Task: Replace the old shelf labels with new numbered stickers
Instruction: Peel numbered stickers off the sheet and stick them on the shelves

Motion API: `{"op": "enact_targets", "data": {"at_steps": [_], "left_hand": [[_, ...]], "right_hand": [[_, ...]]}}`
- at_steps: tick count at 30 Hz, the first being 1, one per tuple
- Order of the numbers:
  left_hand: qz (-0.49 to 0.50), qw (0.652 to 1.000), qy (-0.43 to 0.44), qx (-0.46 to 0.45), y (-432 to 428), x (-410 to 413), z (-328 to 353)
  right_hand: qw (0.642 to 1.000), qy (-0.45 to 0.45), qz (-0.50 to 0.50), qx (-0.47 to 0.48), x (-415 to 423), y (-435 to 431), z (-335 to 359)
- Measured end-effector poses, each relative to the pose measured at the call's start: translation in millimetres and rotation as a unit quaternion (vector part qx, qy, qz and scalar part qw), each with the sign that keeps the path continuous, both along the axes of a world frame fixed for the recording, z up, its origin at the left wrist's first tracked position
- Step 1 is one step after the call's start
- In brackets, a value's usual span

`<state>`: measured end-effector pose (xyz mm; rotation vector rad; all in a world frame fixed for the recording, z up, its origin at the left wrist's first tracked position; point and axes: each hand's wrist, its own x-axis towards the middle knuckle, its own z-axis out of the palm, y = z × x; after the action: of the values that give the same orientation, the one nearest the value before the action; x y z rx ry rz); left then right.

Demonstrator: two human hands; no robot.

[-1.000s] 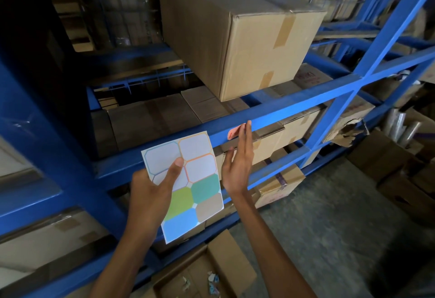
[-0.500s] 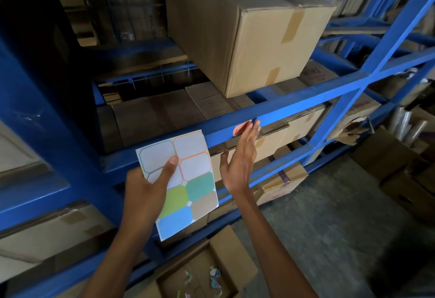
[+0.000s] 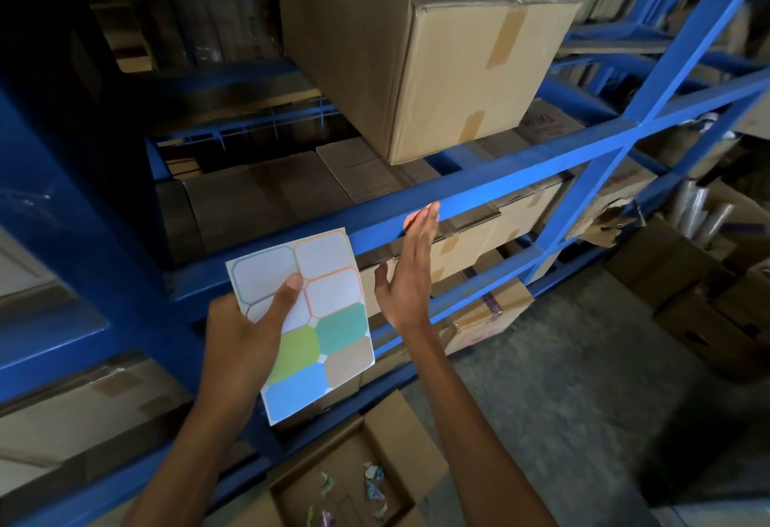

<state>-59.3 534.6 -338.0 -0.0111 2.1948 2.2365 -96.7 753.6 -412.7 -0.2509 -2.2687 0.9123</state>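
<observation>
My left hand [image 3: 246, 339] grips a white sticker sheet [image 3: 310, 318], thumb on its face. The sheet's upper cells are peeled blank outlines; green, teal, tan and blue stickers fill its lower part. My right hand [image 3: 410, 272] is flat, fingers together, its fingertips pressing a pink-orange sticker [image 3: 410, 219] against the front of the blue shelf beam [image 3: 521, 180]. Most of that sticker is hidden behind the fingers.
A large taped cardboard box [image 3: 416, 47] sits on the shelf above the beam. More boxes [image 3: 258, 197] fill the level below. An open box [image 3: 354, 480] with crumpled label scraps lies on the floor below my arms. A blue upright [image 3: 666, 59] stands at right.
My right hand has stayed pressed on the pink-orange sticker on the beam, shifting slightly along it. The view has drifted a little; the left hand keeps the sheet in place.
</observation>
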Motion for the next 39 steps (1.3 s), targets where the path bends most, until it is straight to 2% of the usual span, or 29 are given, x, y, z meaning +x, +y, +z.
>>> {"op": "enact_targets", "data": {"at_steps": [6, 12, 17, 22, 26, 31, 34, 39], "left_hand": [[0.01, 1.0, 0.01, 0.002, -9, -3, 0], [0.007, 1.0, 0.016, -0.002, -13, -2, -4], [0.014, 1.0, 0.012, 0.002, -15, -1, -2], [-0.003, 1.0, 0.01, 0.004, -5, 0, 0], [-0.01, 1.0, 0.011, 0.0, -1, -4, 9], [-0.009, 1.0, 0.025, 0.004, 5, -7, 18], [-0.014, 1.0, 0.025, 0.002, 7, -10, 21], [-0.014, 0.999, 0.031, 0.001, 2, -13, 22]], "right_hand": [[1.0, -0.022, 0.0, 0.018, 3, 2, -2], [0.999, -0.025, 0.043, 0.0, 2, -8, -5], [0.995, -0.058, 0.049, 0.062, 6, 3, -6], [0.994, -0.096, 0.046, 0.017, 3, -10, -7], [0.99, -0.124, 0.051, 0.033, 4, -3, -8], [0.994, -0.097, 0.02, 0.051, 9, 7, 0], [0.996, -0.066, 0.044, 0.045, 2, 8, 6], [0.993, -0.095, 0.051, 0.052, 2, 13, 1]]}}
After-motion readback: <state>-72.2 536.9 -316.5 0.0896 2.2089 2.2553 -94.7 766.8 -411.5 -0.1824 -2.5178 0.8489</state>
